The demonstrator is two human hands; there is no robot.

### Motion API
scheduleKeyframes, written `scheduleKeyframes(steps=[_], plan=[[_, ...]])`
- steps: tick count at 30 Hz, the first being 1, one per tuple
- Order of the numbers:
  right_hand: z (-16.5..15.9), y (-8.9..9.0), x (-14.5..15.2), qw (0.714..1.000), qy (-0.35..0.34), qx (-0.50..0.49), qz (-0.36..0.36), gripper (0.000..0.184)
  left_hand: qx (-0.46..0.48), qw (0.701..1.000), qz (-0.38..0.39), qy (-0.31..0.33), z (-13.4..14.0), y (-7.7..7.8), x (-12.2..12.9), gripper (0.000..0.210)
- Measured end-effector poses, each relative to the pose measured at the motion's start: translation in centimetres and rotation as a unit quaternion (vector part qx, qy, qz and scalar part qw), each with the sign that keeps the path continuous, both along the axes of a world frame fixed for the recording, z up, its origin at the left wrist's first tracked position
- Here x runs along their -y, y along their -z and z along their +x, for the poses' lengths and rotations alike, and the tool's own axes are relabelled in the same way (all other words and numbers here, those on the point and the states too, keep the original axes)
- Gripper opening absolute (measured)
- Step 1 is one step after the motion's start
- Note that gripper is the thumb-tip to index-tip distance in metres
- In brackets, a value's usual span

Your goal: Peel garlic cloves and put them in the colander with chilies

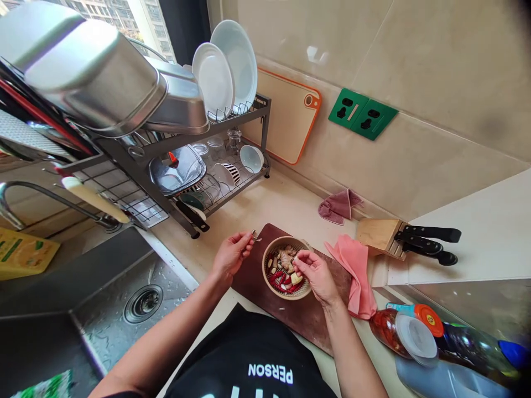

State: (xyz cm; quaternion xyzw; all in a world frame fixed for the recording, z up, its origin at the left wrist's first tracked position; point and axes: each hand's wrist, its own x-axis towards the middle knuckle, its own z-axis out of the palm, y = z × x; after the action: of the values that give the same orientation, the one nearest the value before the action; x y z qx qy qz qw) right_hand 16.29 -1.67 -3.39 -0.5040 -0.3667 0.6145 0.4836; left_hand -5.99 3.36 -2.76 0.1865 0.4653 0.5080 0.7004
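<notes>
Black cloth shirt with white letters (270, 373) is closest. Round tan basket (286, 297) with knobby brown ginger (287, 262) and red chillies (284, 280) sits on a flat dark-brown board (255, 279), on the cream tabletop (286, 196). Left hand (232, 253): grip pinching a small shiny metal thing (254, 236). Right hand (318, 273), over the basket: grip pinching a small white bit (295, 258). Bare tabletop lies behind the board; a grey metal sink (110, 304) is left. Soft pink cloth (357, 273) crowds the board's right edge.

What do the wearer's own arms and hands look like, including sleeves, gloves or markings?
The left hand and right hand are ungloved, with no rings or watch to be seen. Both forearms are bare. A dark sleeve edge shows at the left arm. The black top bears white lettering, upside down in this view.
</notes>
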Motion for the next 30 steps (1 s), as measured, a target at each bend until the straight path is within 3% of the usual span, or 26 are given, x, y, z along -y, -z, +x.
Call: scheduleKeyframes(steps=[4,6,9,12,15,19,23,25,26,28,30], plan=[[-0.7,-0.1,-0.2,1.000,0.002,-0.004,-0.002,0.029,-0.150,0.988,0.031,0.032,0.7,3.2,-0.2,0.034],[-1.0,-0.1,-0.1,1.000,0.005,-0.011,-0.004,0.029,-0.311,0.946,0.090,0.020,1.1,4.9,-0.9,0.026],[-1.1,-0.2,0.1,1.000,-0.007,-0.014,-0.013,0.027,-0.501,0.852,0.141,0.051,1.4,7.0,-2.2,0.017],[-1.1,-0.5,0.4,1.000,-0.011,-0.020,-0.019,0.025,-0.584,0.788,0.146,0.126,1.5,7.9,-2.9,0.014],[-1.2,-1.0,0.5,0.999,0.006,-0.043,-0.020,0.024,-0.611,0.764,0.139,0.155,1.6,8.1,-3.0,0.011],[-1.2,-1.5,0.9,0.995,0.008,-0.095,-0.025,0.023,-0.547,0.820,0.119,0.118,1.4,7.3,-3.3,0.012],[-0.9,-1.8,1.3,0.991,-0.004,-0.134,-0.022,0.020,-0.449,0.879,0.125,0.103,1.7,4.1,-2.6,0.015],[-0.9,-2.0,1.5,0.990,0.007,-0.143,-0.012,0.018,-0.216,0.963,0.114,0.117,2.4,1.6,-1.4,0.014],[-0.9,-2.1,1.5,0.990,0.015,-0.142,-0.005,0.018,-0.115,0.979,0.101,0.132,2.8,0.3,-0.6,0.018],[-1.1,-2.4,1.7,0.991,0.028,-0.128,0.012,0.019,0.016,0.984,0.069,0.161,3.9,-2.0,1.1,0.024],[-1.3,-2.5,1.9,0.994,0.032,-0.104,0.029,0.020,0.076,0.979,0.036,0.187,4.9,-3.5,2.6,0.022]])
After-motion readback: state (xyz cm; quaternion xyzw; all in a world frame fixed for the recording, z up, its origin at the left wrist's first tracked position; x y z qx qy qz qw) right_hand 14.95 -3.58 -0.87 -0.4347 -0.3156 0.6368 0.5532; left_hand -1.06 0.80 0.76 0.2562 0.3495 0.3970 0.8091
